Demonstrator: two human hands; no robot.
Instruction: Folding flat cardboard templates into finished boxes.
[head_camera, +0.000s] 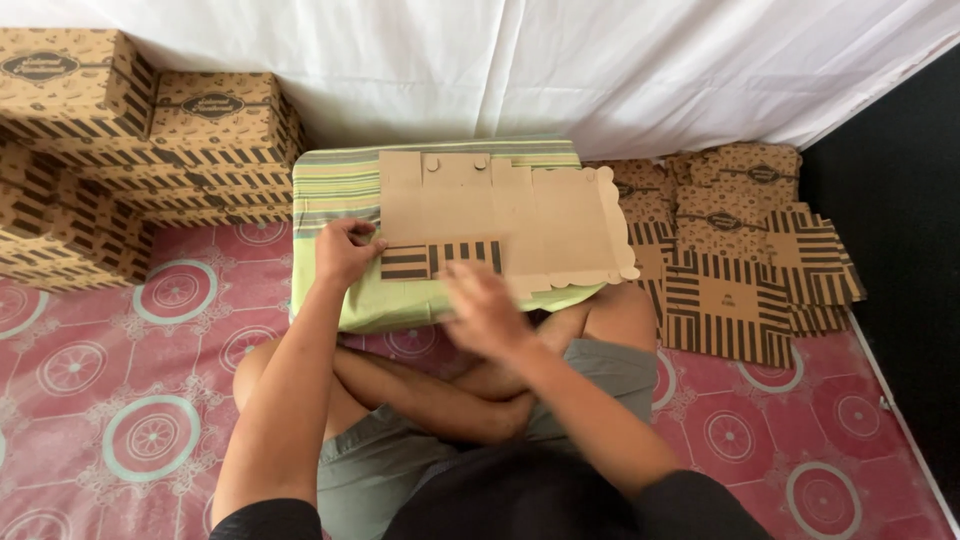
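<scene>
Flat on the striped green pillow (335, 190), an unfolded cardboard box blank (500, 215) is pinched at its left edge by the left hand (345, 250); the blurred right hand (485, 310) is spread open over its lower flap

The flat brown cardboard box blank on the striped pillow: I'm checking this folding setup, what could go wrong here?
The flat brown cardboard box blank lies on a soft green striped pillow, so creases may bend unevenly. Only the left hand pins its edge; the blurred right hand could shift it.
</scene>
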